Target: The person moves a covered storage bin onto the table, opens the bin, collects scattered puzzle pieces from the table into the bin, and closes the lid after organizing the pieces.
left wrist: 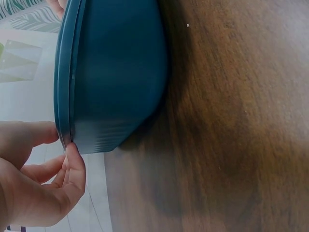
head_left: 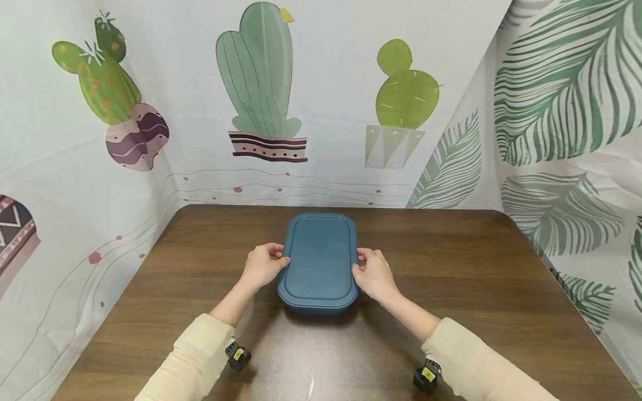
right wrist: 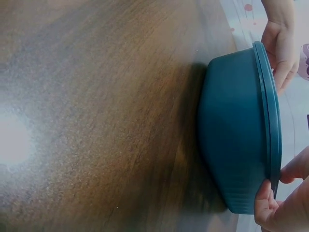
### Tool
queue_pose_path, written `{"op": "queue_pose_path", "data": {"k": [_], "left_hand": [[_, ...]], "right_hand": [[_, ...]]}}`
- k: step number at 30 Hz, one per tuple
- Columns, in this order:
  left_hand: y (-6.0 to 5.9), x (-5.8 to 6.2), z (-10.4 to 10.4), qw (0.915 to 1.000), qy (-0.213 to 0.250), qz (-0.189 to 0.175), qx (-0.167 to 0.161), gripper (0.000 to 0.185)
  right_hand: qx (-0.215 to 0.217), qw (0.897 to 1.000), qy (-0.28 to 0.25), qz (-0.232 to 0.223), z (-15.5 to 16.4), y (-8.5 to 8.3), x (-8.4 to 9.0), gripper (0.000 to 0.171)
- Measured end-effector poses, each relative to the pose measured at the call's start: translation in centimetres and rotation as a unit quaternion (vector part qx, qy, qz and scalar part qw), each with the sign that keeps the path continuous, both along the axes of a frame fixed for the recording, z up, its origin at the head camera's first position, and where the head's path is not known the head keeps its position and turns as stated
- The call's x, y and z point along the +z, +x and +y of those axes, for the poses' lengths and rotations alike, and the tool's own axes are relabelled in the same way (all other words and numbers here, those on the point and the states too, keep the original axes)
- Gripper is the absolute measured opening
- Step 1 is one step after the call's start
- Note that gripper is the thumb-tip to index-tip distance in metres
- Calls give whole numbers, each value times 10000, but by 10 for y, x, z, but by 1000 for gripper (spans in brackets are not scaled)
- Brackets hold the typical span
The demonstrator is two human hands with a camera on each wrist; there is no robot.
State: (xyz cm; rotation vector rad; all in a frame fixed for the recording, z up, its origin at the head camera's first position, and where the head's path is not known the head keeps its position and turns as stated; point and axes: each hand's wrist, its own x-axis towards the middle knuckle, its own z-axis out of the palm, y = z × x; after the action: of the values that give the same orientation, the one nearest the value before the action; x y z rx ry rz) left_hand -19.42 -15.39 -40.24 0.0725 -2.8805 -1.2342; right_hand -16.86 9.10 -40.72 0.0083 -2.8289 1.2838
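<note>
A blue lidded storage box, rectangular with rounded corners, sits on the wooden table with its lid on. My left hand pinches the lid's rim at the left long side, thumb on top and fingers beneath the edge. At the opposite side my right hand pinches the rim in the same way. In the right wrist view the right thumb and fingers lie on either side of the lid's edge. What the box contains is hidden by the lid.
The brown wooden table spreads around the box on all sides. Behind it hangs a white cloth printed with cacti and leaves. A small black device is strapped at the left wrist, and another black device at the right.
</note>
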Motion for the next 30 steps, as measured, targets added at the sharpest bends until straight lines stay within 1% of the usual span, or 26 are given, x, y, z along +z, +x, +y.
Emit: {"op": "queue_pose_path", "data": {"k": [6, 14, 19, 24, 27, 30], "left_hand": [[0, -1, 0, 10000, -10, -28, -11, 35], [-1, -2, -1, 10000, -55, 56, -39, 36], [-1, -3, -1, 9989, -376, 199, -198, 36], [2, 0, -1, 9968, -612, 409, -305, 36], [5, 1, -2, 9952, -742, 539, -338, 36], [6, 0, -3, 9927, -904, 653, -460, 38]], "right_hand": [[-10, 9999, 89, 60, -1, 1, -2, 40], [-30, 9997, 194, 149, -1, 1, -2, 40], [13, 9994, 289, 169, 0, 1, -2, 40], [94, 9986, 446, 264, 2, 2, -2, 41], [232, 9968, 612, 461, 3, 3, -2, 43], [456, 9921, 880, 763, 4, 6, -2, 44]]}}
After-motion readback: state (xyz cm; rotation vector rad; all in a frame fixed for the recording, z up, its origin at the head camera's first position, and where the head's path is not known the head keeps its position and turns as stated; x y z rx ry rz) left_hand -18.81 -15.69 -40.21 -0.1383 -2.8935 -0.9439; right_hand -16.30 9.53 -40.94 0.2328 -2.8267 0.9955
